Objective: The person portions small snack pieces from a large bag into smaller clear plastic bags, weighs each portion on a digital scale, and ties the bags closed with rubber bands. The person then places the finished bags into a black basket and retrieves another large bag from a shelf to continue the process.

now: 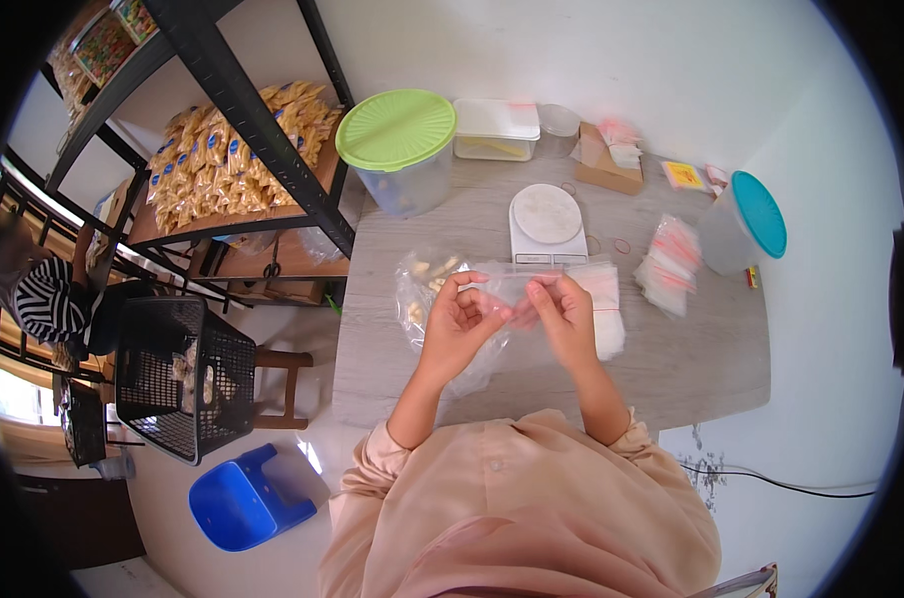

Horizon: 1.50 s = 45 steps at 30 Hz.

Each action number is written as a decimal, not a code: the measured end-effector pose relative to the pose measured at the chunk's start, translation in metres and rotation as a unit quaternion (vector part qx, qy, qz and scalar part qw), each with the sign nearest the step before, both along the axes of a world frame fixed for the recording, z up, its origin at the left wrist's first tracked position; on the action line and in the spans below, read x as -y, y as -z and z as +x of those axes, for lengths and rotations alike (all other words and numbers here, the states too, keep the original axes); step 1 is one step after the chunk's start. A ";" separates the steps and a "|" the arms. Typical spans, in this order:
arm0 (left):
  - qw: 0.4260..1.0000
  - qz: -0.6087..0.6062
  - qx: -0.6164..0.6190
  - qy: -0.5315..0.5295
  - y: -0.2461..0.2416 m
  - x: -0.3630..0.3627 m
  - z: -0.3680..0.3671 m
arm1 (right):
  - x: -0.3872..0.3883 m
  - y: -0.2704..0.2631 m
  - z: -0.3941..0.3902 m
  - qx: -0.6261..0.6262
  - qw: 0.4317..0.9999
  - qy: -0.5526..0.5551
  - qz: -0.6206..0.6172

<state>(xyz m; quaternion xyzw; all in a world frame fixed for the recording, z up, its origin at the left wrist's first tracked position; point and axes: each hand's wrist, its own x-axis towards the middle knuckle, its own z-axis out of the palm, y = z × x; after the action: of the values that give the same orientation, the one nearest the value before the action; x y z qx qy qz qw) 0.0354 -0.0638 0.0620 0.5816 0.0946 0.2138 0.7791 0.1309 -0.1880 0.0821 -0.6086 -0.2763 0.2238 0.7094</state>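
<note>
Between my two hands is a small clear plastic zip bag (523, 280) with a reddish strip along its top. My left hand (463, 321) pinches its left side with thumb and fingers. On the other side, my right hand (564, 318) grips the bag between thumb and fingers. A larger clear plastic bag (411, 288) with pale snack pieces lies to the left, partly hidden by my left hand. Beyond my hands stands a white kitchen scale (548, 217), its round platform bare. A banded stack of clear bags (609, 329) rests beside my right hand.
Another pile of zip bags (670, 265) lies at the right, near a teal-lidded container (755, 217). Along the wall stand a green-lidded tub (398, 134), a white-lidded box (495, 131) and a cardboard box (609, 168). Left are a shelf (272, 220), a black basket (187, 381) and another person (48, 299).
</note>
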 end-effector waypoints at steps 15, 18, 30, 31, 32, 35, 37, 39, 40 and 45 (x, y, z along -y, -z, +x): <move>0.998 0.003 -0.038 -0.048 0.000 -0.005 -0.003 | 0.000 0.014 0.001 -0.001 1.000 -0.026 -0.011; 0.996 0.072 -0.006 -0.061 0.001 -0.003 -0.003 | 0.002 0.020 0.004 0.030 0.998 -0.063 0.007; 0.984 0.134 -0.118 -0.030 -0.006 -0.008 -0.012 | 0.011 0.011 0.001 -0.028 0.998 -0.055 0.024; 0.982 0.149 -0.118 -0.022 -0.008 -0.008 -0.012 | 0.010 0.009 0.005 0.016 0.998 -0.066 0.017; 0.979 0.163 -0.118 -0.014 -0.010 -0.009 -0.012 | 0.009 0.007 0.008 0.061 0.995 -0.073 0.010; 0.921 0.380 -0.083 -0.008 -0.017 -0.009 -0.014 | 0.014 0.000 0.016 0.174 0.977 -0.118 -0.049; 0.934 0.341 -0.100 0.041 -0.022 -0.008 -0.018 | 0.016 -0.004 0.020 0.155 0.971 -0.157 -0.088; 0.939 0.320 -0.101 0.070 -0.024 -0.008 -0.020 | 0.018 -0.006 0.022 0.132 0.963 -0.196 -0.130; 0.937 0.326 -0.094 0.079 -0.024 -0.008 -0.021 | 0.019 -0.007 0.023 0.121 0.957 -0.214 -0.152; 0.942 0.324 -0.067 0.054 -0.013 -0.007 -0.019 | 0.022 -0.004 0.024 0.063 0.965 -0.209 -0.146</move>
<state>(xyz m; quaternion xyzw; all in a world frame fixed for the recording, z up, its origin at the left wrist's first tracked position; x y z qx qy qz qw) 0.0163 -0.0570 0.0753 0.8199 0.0407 0.1512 0.5506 0.1547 -0.2099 0.0856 -0.6471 -0.4060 0.3661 0.5314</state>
